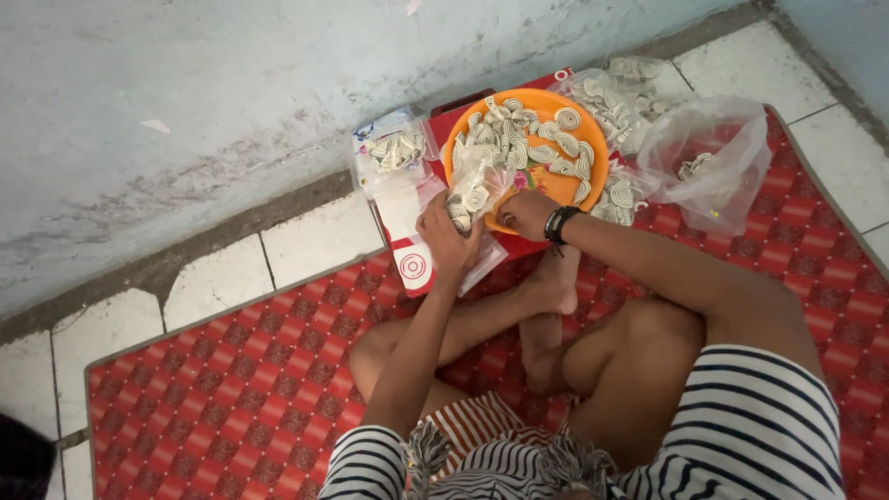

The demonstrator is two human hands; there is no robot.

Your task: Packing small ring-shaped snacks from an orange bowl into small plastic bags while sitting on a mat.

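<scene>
small clear bag [470, 190] of pale spiral coils, at near edge of orange plate [556, 181] | left hand [446, 243] closed around the bag; right hand [526, 213] curled at bag's mouth, pinch unclear | plate heaped with coils; filled bags [396, 153] beside; red checked mat [231, 389] beneath

Striped navy-and-white top, red-striped shorts, bare feet — and a black beaded bracelet [559, 223] at one wrist.

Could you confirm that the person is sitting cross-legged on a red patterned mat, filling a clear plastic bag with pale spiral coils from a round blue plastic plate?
Not quite: the round plastic plate is orange, not blue, as the head view shows. The rest holds: the person sits cross-legged on the red patterned mat, the left hand holding the clear plastic bag of pale spiral coils.
</scene>
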